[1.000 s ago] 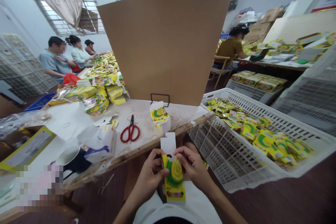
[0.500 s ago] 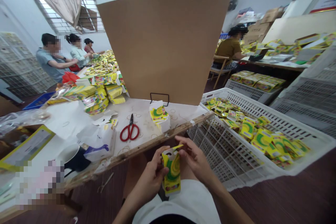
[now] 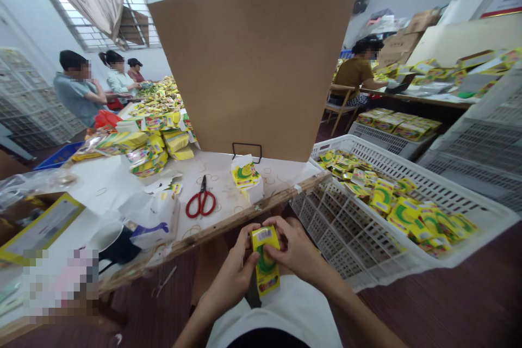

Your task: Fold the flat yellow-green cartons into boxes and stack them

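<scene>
Between my two hands, over my lap, is a small yellow and green printed carton [image 3: 267, 269], upright, with a barcode on its top flap. My left hand [image 3: 240, 261] grips its left side, thumb on the front. From the right, my right hand [image 3: 291, 244] holds the upper part, its thumb pressed on the front below the flap. On the table edge ahead stands a stack of flat cartons [image 3: 247, 176]. Red-handled scissors [image 3: 200, 204] lie to the left of that stack.
A large cardboard sheet [image 3: 256, 65] stands on the table behind a black wire stand [image 3: 247, 152]. At right, a white plastic crate [image 3: 408, 258] holds many small cartons. A dark mug [image 3: 120, 247] and a tissue pack [image 3: 150, 228] sit at left. Several people work in the background.
The carton's top flap, raised half a second ago, is now folded down against the front, showing its barcode. My right hand has closed in on the carton's upper part.
</scene>
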Action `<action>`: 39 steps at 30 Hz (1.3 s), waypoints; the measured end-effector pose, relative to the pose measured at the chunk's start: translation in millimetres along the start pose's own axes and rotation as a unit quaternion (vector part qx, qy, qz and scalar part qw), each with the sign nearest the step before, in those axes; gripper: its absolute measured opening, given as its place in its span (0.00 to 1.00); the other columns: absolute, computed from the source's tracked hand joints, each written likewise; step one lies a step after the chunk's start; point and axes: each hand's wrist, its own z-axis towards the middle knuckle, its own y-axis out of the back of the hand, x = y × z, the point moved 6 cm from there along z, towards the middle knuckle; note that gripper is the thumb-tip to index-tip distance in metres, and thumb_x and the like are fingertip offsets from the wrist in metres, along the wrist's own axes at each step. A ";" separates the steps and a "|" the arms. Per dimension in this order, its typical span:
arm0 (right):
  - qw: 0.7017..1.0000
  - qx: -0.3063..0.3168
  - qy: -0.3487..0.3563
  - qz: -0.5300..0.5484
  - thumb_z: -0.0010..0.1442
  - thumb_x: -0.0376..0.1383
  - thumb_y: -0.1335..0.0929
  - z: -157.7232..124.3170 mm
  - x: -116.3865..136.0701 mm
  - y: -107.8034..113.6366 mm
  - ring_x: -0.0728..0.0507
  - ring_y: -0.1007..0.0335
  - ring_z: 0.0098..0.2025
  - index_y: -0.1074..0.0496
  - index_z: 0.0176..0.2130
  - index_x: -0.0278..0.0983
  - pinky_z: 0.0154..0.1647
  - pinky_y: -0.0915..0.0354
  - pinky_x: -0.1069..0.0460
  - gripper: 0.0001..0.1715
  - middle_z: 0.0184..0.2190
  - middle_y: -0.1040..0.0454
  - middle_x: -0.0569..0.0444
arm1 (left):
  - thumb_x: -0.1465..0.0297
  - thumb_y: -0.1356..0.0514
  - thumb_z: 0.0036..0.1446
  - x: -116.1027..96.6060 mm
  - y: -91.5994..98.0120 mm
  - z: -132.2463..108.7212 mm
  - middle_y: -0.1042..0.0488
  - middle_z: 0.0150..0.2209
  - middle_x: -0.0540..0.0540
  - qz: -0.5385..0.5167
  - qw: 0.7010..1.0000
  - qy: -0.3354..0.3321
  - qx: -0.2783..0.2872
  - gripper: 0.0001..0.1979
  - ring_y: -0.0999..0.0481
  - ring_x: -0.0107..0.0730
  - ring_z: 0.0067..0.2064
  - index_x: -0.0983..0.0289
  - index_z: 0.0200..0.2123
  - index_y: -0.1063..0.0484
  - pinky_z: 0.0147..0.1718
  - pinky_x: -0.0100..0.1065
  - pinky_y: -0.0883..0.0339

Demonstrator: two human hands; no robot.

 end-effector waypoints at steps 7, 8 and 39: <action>0.999 -0.049 -0.012 -0.016 0.51 0.29 0.32 2.6 1.6 5.4 0.46 0.32 0.28 0.32 0.46 0.40 0.31 0.39 0.54 0.20 0.25 0.29 0.59 | 0.72 0.48 0.60 -5.6 2.6 2.5 0.33 0.55 0.62 -0.010 0.999 -0.016 -0.031 0.20 0.32 0.41 0.56 0.61 0.56 0.45 0.56 0.42 0.39; 0.999 -0.041 0.002 0.006 0.53 0.31 0.31 3.5 1.0 6.2 0.46 0.32 0.28 0.31 0.46 0.40 0.31 0.38 0.54 0.19 0.25 0.29 0.59 | 0.72 0.47 0.60 -6.5 4.0 2.7 0.31 0.54 0.62 -0.024 0.999 -0.015 -0.032 0.20 0.30 0.41 0.54 0.62 0.55 0.44 0.53 0.42 0.37; 0.781 -0.607 0.079 -0.128 0.59 0.40 0.33 -44.9 -11.9 154.0 0.36 0.35 0.50 0.26 0.42 0.37 0.44 0.35 0.42 0.14 0.50 0.31 0.44 | 0.69 0.41 0.56 -25.4 55.0 82.6 0.42 0.63 0.65 0.381 0.881 -0.172 -0.221 0.31 0.47 0.45 0.65 0.65 0.61 0.44 0.63 0.50 0.51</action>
